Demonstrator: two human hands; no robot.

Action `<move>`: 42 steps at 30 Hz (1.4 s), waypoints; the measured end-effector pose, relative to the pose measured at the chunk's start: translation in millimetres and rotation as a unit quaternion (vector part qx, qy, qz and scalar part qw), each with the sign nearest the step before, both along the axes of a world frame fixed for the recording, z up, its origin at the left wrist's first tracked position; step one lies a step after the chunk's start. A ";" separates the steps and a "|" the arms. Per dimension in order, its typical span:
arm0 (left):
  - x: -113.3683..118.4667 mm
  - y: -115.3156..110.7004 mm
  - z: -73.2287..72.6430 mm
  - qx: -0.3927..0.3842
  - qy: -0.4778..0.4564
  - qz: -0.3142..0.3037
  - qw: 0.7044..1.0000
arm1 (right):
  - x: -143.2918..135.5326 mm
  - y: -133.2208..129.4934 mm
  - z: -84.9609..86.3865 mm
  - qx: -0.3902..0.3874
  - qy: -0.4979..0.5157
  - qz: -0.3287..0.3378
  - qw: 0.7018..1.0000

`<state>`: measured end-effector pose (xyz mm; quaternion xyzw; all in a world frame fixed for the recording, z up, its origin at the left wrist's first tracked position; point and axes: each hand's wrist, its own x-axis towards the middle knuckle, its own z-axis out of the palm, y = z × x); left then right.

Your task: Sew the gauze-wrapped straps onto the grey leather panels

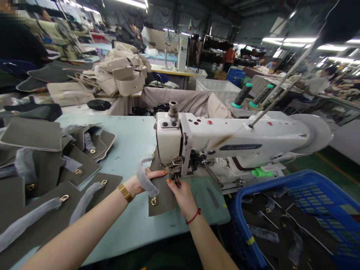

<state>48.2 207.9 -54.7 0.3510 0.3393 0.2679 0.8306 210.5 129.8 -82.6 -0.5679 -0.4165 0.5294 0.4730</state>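
Note:
A dark grey-brown panel (163, 191) lies under the head of a white sewing machine (236, 135). Its plastic-wrapped handle (146, 183) curves up from gold fittings. My left hand (140, 180), with a gold band at the wrist, reaches under the handle, thumb on the panel and the other fingers hidden. Beside the needle area my right hand (182, 197), a red cord round its wrist, pinches the panel's right edge near the presser foot; a small dark tool seems to show at its fingers.
Similar panels (36, 210) with wrapped handles are spread on the left of the pale table (123, 232). A blue basket (242, 210) of more panels stands at the right. Beige pieces (123, 71) are piled behind; thread cones (243, 95) stand behind the machine.

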 end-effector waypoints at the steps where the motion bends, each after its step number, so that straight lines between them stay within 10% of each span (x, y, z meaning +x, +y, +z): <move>1: -0.2 0.6 -0.3 0.003 0.002 -0.005 1.000 | 0.3 -0.8 -0.5 -0.004 0.010 0.005 1.000; 42: 0.9 14.1 -16.2 -0.015 0.035 0.057 0.998 | -3.6 -6.0 0.2 0.035 -0.095 0.003 0.995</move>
